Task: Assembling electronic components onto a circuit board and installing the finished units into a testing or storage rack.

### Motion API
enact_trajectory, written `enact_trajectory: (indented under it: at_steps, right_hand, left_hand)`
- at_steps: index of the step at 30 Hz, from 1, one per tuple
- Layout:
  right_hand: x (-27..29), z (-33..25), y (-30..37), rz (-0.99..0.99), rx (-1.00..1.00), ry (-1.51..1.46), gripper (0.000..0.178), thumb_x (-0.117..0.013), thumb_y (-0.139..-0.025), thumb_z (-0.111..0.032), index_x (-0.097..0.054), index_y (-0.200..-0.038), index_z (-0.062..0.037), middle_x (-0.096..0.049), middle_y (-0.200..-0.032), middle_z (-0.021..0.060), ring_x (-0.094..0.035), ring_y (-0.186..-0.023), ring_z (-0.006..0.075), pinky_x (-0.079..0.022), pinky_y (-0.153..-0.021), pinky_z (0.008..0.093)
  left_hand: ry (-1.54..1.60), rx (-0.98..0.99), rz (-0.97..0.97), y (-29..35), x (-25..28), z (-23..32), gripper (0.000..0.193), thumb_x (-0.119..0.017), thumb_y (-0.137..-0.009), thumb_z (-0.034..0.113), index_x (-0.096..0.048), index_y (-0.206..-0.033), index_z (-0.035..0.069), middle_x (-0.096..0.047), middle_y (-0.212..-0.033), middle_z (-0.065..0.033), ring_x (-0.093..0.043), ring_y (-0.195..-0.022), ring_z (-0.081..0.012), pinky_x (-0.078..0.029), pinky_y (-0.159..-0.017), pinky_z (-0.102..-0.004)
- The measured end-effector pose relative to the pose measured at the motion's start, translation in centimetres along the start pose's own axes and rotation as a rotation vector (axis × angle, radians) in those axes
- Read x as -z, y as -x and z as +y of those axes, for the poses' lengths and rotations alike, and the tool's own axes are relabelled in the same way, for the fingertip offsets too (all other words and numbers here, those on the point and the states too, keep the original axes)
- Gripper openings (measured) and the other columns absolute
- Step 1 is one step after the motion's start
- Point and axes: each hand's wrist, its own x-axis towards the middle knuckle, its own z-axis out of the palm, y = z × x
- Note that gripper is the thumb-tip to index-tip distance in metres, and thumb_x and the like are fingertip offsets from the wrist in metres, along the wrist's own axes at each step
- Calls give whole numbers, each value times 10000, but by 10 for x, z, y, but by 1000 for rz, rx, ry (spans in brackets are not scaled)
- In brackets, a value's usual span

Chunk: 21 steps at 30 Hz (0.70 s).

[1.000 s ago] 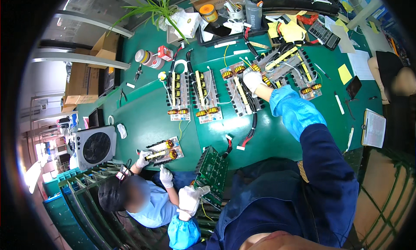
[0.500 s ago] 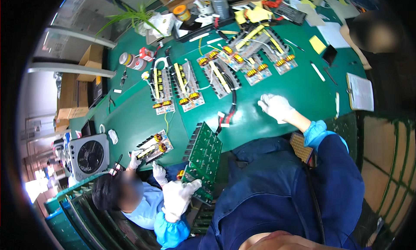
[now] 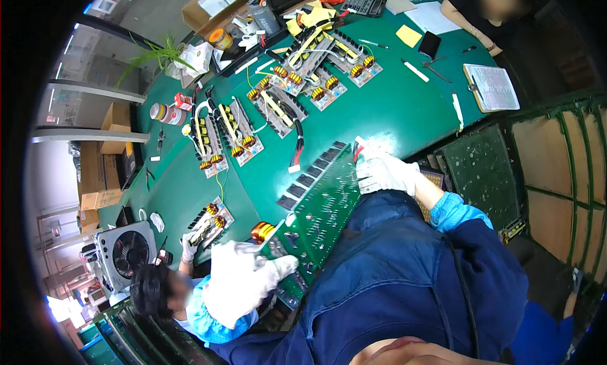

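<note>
My left hand (image 3: 250, 279), in a white glove, grips the near left end of a large green circuit board (image 3: 325, 213). The board is tilted, its soldered underside toward me, with a row of dark parts along its far edge and a copper coil (image 3: 263, 231) beside my fingers. At its far right corner, my gloved right hand (image 3: 387, 170) closes on the board, next to a red-and-white connector (image 3: 359, 147). My right fingertips are partly hidden.
Several boards with coils, such as one board (image 3: 278, 112), lie across the green table (image 3: 392, 93). At left a co-worker's gloved hand (image 3: 188, 246) holds a smaller board (image 3: 212, 223). A fan (image 3: 131, 251) stands beyond. A clipboard (image 3: 492, 87) lies at the right edge.
My right hand has come from the open table to the board's far corner and taken hold. The board has swung right and tilted in my left hand. The view has shifted.
</note>
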Motion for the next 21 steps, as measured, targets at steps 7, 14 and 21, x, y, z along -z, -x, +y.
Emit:
enact_trajectory:
  at_steps: [7,14,21]
  right_hand:
    - [27,-92,-30,145,350,-76,610,-617,-937,-627,-634,-1072,-33,-717,-934,106,-694,-872,290,-572,-789,415]
    - [141,-199,-9,474,765,99,540,-631,-981,-490,-542,-1120,24,-596,-928,97,-710,-896,348,-604,-848,586]
    - [229,-221,-6,494,847,8,445,-561,-1031,-473,-580,-961,-35,-555,-729,50,-645,-706,311,-600,-798,501]
  left_hand:
    - [-1011,-1072,-190,-100,-59,-3,156,-674,-845,236,-700,-806,88,-569,-601,-38,-615,-544,-245,-444,-459,-385]
    - [-1154,-1230,187,-281,-204,-106,345,-601,-787,162,-684,-1017,-82,-691,-1086,-291,-674,-1074,-412,-544,-936,-495]
    - [-772,-1051,438,-359,-344,-160,490,-641,-877,172,-584,-1299,-70,-574,-1376,-252,-568,-1290,-389,-506,-1017,-480]
